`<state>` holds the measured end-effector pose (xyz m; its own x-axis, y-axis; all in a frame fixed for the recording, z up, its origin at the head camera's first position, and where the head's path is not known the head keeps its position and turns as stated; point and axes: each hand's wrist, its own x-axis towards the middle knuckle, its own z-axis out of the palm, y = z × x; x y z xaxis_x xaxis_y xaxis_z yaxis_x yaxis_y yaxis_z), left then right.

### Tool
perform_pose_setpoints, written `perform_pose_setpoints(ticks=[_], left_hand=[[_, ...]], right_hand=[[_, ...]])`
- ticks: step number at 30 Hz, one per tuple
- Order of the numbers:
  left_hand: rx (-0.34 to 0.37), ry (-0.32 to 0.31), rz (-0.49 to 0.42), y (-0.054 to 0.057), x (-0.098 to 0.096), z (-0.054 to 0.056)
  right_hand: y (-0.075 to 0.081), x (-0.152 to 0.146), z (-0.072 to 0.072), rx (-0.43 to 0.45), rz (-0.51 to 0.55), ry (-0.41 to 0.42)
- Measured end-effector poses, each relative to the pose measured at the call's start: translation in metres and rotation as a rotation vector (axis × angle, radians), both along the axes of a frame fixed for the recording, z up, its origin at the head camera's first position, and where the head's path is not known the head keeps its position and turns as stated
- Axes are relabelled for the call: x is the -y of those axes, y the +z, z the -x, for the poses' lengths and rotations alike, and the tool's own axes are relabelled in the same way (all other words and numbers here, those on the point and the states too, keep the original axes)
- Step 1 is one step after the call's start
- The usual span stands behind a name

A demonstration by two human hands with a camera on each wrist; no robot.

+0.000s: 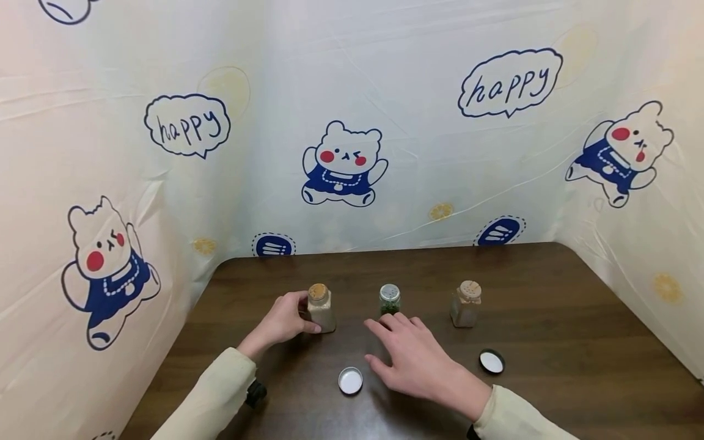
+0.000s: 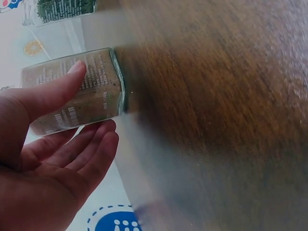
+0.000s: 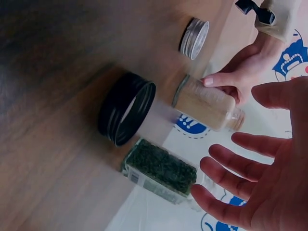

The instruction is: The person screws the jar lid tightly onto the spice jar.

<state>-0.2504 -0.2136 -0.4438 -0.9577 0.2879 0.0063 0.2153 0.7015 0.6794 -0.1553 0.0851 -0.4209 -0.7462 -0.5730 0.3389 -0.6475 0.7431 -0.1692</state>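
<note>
My left hand (image 1: 284,319) grips a square glass spice jar (image 1: 321,313) of tan powder with an orange-brown top, thumb on one side and fingers on the other. In the left wrist view, that jar (image 2: 72,94) has white print, and its base is at the tabletop. My right hand (image 1: 415,360) is spread over the table, fingers apart and holding nothing. Just beyond its fingertips stands a jar of green herbs (image 1: 390,296) with a perforated top. The right wrist view shows a gap between thumb and fingers, with a black lid (image 3: 127,109) near the herb jar (image 3: 161,168).
A third jar (image 1: 465,305), with brownish contents and a perforated top, stands at the right. A silver-rimmed lid (image 1: 350,381) lies between my hands, white inside up. Right of my right hand lies a black-rimmed lid (image 1: 492,362). A printed cloth (image 1: 418,183) hangs behind the wooden table (image 1: 528,275).
</note>
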Motion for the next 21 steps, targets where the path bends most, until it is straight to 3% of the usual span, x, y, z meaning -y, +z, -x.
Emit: perform_pose_setpoints(ticks=[14,21], left_hand=[[0.002,-0.010,-0.006,0.000,0.001,0.002],[0.001,-0.021,-0.007,0.000,0.002,0.003]], right_hand=[[-0.010,0.010,-0.001,0.140,-0.054,0.054],[-0.014,0.016,-0.003,0.152,-0.084,0.087]])
